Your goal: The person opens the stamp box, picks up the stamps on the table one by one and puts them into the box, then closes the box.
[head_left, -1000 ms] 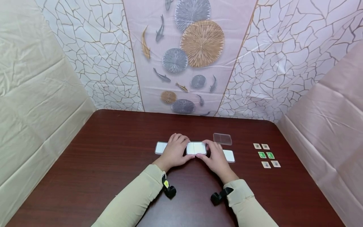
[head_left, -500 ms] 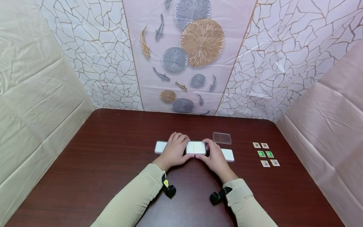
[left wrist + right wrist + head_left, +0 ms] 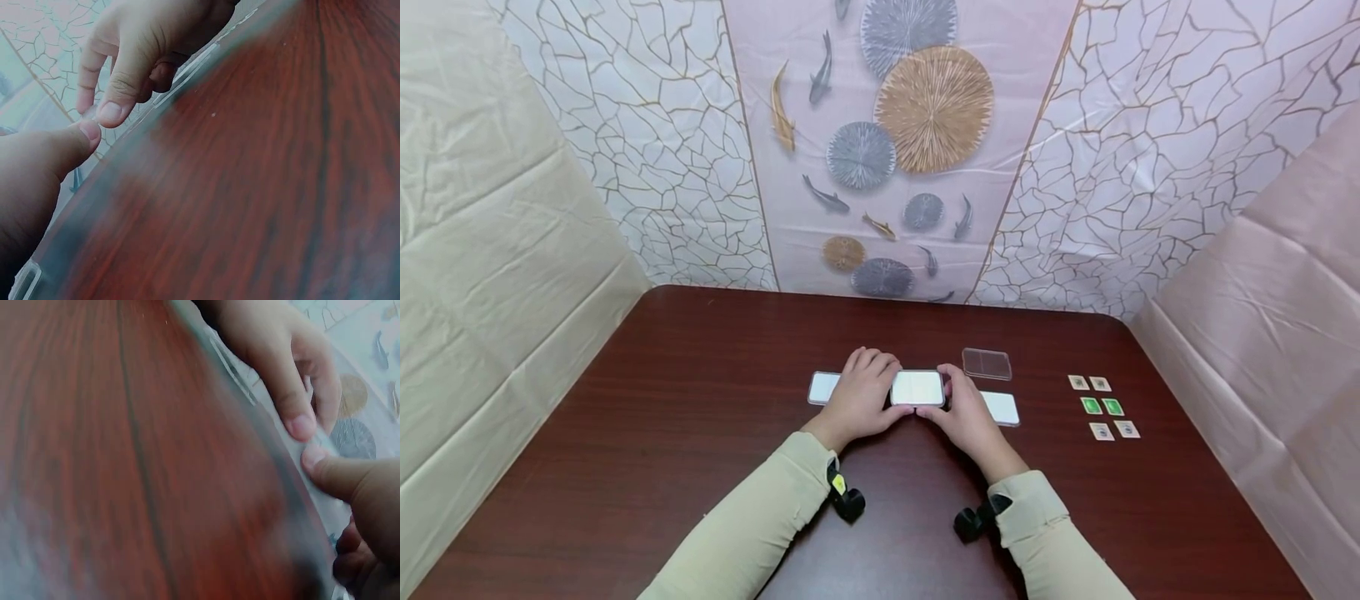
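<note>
Fingers [image 3: 871, 363] of left hand [image 3: 857, 400], right hand [image 3: 967, 415], clamped on white case [image 3: 917, 388] edges, broad tabletop [image 3: 906, 533] on near side

Counting two hands [image 3: 859, 398] [image 3: 967, 421], two pale sleeves [image 3: 752, 517] [image 3: 1052, 529] and two black wrist devices [image 3: 850, 505] [image 3: 967, 525]; seeing three flat white-faced cases [image 3: 917, 388] [image 3: 825, 387] [image 3: 1001, 408] and one clear plate [image 3: 987, 364]; tallying six square tiles [image 3: 1078, 382] [image 3: 1101, 384] [image 3: 1091, 406] [image 3: 1112, 407] [image 3: 1102, 432] [image 3: 1127, 429], splitting into two green and four pale; adding one dark table [image 3: 662, 450]; on the backdrop [image 3: 805, 250], making out two gold discs [image 3: 934, 108] [image 3: 844, 253] and four grey discs [image 3: 909, 29] [image 3: 861, 156] [image 3: 923, 212] [image 3: 882, 277]
</note>
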`<state>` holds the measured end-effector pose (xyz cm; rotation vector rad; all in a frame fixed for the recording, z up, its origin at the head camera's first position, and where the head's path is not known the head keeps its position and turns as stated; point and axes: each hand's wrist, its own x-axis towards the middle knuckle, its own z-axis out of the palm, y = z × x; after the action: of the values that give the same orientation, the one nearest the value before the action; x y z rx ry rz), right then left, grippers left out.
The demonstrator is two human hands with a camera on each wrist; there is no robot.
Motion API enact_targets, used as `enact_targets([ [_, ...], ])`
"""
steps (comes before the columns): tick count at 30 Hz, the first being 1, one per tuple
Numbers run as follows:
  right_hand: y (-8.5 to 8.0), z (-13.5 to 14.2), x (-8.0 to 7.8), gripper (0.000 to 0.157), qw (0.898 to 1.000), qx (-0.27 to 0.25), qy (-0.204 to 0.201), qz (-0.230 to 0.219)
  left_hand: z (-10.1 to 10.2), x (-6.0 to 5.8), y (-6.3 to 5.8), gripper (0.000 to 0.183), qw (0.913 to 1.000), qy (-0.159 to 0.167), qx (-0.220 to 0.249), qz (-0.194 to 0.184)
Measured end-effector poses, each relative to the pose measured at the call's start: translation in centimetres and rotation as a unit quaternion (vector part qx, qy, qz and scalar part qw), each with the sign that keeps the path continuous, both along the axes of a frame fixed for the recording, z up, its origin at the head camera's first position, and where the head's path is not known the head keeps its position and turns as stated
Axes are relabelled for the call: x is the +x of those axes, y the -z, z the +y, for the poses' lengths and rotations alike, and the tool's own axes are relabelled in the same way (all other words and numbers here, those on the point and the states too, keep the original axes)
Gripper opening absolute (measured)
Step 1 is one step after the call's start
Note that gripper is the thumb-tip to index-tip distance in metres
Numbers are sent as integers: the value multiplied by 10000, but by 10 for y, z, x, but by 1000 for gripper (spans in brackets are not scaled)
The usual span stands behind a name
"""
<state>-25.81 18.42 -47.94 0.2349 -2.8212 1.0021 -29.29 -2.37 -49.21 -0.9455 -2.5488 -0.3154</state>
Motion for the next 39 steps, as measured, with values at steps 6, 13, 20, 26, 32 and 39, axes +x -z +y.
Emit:
enact_targets([
  [6,-5,-4,2,73,9993,87,54,-346,1,-1,1,67,9997,-23,-179,-165],
  [13,-4,-7,5,75,9977,178,23,-656,0,-1,1,65,9994,28,-296,-180],
  [20,-3,-9,4,73,9975,126,28,-690,-1,0,2,66,9998,105,-182,-53],
  [26,-2,-10,5,72,9973,56,89,-731,0,-1,2,66,9996,111,-239,-28],
  [32,0,-11,5,72,9968,185,90,-775,-1,0,3,65,9995,170,-262,-19],
  [39,-4,-11,2,73,9947,288,1,-992,0,-2,6,65,9994,107,-327,-79],
])
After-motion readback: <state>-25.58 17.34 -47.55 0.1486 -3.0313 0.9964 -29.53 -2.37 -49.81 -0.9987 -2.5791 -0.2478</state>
